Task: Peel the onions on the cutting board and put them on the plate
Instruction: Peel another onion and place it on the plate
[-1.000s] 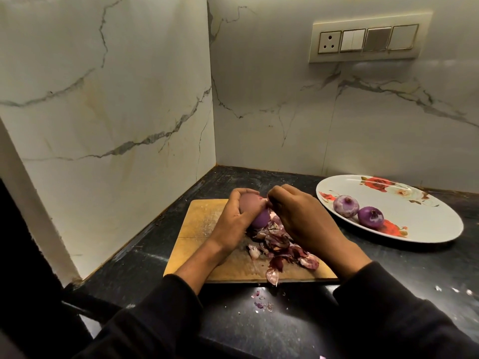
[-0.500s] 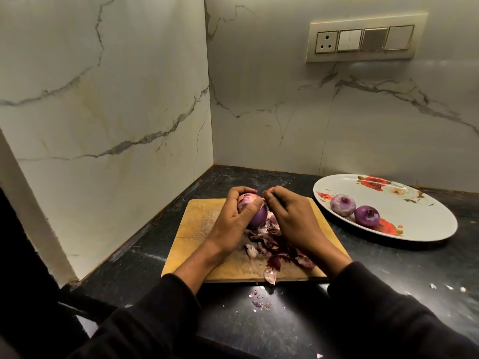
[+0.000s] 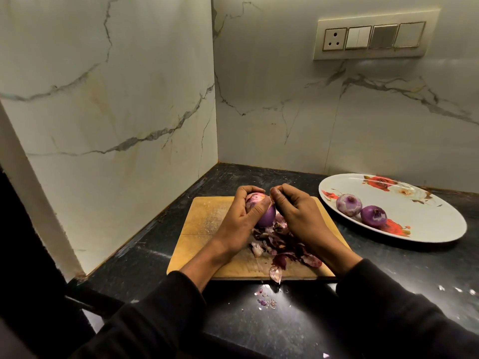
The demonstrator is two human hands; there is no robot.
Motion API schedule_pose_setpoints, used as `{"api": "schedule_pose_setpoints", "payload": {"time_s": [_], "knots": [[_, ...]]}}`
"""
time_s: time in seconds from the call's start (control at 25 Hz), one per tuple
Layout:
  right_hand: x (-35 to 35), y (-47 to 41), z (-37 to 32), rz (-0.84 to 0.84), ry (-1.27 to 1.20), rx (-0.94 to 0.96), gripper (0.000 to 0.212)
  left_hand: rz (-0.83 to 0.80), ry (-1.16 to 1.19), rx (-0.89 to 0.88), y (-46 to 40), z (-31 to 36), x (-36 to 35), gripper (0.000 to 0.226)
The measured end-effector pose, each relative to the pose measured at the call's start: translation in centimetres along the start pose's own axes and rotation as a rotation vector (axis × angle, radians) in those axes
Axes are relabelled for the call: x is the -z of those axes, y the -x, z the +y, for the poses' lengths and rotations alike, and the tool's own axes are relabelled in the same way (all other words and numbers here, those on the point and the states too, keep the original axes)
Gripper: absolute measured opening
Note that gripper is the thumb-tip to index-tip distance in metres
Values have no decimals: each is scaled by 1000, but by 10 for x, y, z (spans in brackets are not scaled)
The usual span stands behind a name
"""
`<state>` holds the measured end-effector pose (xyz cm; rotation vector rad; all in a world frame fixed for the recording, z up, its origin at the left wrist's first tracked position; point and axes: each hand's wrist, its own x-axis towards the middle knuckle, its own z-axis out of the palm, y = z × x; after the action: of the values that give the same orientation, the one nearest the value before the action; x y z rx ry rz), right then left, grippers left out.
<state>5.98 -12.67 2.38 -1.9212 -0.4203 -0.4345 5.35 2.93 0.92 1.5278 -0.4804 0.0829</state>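
My left hand (image 3: 242, 218) grips a purple onion (image 3: 264, 212) just above the wooden cutting board (image 3: 204, 224), fingers curled over its top and thumb across its front. My right hand (image 3: 298, 213) is beside it, fingertips curled and pinching at the onion's upper right side; whether a skin strip is between them is hidden. A heap of purple onion peels (image 3: 282, 247) lies on the board under my hands. Two peeled onions (image 3: 348, 204) (image 3: 373, 216) sit on the left part of the white floral plate (image 3: 427, 218) at the right.
The black countertop (image 3: 285, 320) carries small peel scraps (image 3: 265, 299) in front of the board. Marble walls meet in a corner behind the board. A switch panel (image 3: 373, 35) is on the back wall. The counter's left edge drops into darkness.
The onion has been turned slightly in my left hand, showing more pale skin on top. My right fingertips stay at its upper right side. The view shifted slightly.
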Motion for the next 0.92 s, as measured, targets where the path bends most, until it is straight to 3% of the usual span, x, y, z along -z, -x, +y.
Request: {"api": "schedule_pose_setpoints", "payload": {"time_s": [0.16, 0.36, 0.56, 0.92], "knots": [[-6, 2, 1, -37, 80, 29, 27, 98, 59, 9, -2, 1, 3, 45], [-4, 6, 2, 35, -110, 40, 26, 22, 28, 53, -1, 1, 1, 53], [-6, 6, 7, 132, -124, 14, 4, 40, 47, 63, -3, 1, -1, 44], [0, 1, 2, -11, -334, -186, 13, 17, -26, 31, -2, 3, 0, 35]]}}
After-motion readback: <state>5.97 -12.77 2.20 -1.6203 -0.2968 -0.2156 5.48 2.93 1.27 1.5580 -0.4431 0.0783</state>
